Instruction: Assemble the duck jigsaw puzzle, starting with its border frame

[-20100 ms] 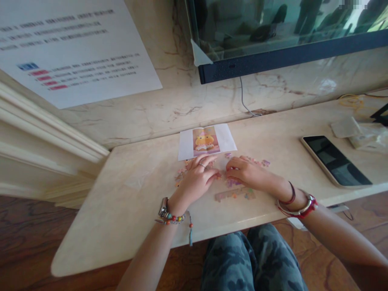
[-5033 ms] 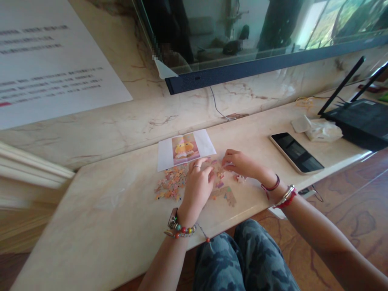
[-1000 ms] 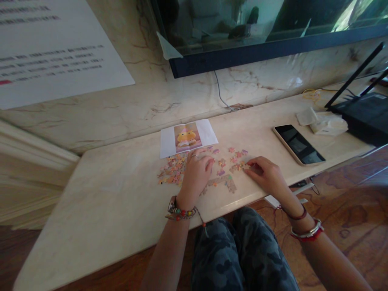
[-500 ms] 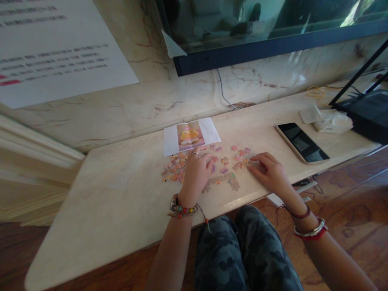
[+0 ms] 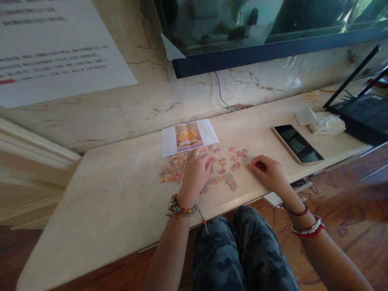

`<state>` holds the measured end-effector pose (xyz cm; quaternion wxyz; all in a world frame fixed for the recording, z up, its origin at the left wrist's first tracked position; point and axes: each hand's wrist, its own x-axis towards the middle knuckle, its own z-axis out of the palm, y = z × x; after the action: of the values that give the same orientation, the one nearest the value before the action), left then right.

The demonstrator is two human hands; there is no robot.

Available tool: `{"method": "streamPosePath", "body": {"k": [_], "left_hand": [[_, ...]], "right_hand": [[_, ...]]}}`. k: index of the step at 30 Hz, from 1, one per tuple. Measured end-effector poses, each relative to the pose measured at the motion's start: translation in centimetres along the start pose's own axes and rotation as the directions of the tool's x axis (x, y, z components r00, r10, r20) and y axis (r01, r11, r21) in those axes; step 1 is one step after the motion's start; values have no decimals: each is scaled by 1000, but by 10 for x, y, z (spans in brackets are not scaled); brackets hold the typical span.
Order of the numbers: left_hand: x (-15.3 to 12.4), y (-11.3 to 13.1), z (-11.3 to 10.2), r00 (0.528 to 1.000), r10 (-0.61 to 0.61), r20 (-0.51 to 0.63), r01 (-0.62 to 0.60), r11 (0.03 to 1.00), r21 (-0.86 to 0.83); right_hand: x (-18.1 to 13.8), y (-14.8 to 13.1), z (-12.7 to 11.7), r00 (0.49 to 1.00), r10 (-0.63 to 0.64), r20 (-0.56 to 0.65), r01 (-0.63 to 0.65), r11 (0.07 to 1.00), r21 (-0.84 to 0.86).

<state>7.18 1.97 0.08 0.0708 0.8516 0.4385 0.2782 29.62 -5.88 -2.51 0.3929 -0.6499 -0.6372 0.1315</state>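
Hold the small puzzle piece (image 5: 248,164) lightly by its edges — seemingly pinched in the right hand (image 5: 268,173), just beside other loose pieces (image 5: 235,166). With the left hand (image 5: 195,173), curled by the pile (image 5: 171,169), avoid scattering — cannot tell any grip.

No wording, brand or number is legible in this view. At 10 o'clock, a white wall sheet (image 5: 75,36) carries rows of dark print (image 5: 60,56), two upper rows set apart from a lower block; all characters are blurred beyond reading. A red strip (image 5: 7,81) marks the start of a lower row at the sheet's left edge. Between 2 and 3 o'clock, a black router (image 5: 360,115) bears a pale label (image 5: 376,97) on its top face; its content is too small to make out.
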Motion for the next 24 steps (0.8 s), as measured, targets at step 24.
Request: {"method": "streamPosePath", "body": {"k": [24], "left_hand": [[-117,26,-25,961,-270,-54,266,961,-74]], "right_hand": [[-37,-105,68,972,-55,228,21,989,148]]}}
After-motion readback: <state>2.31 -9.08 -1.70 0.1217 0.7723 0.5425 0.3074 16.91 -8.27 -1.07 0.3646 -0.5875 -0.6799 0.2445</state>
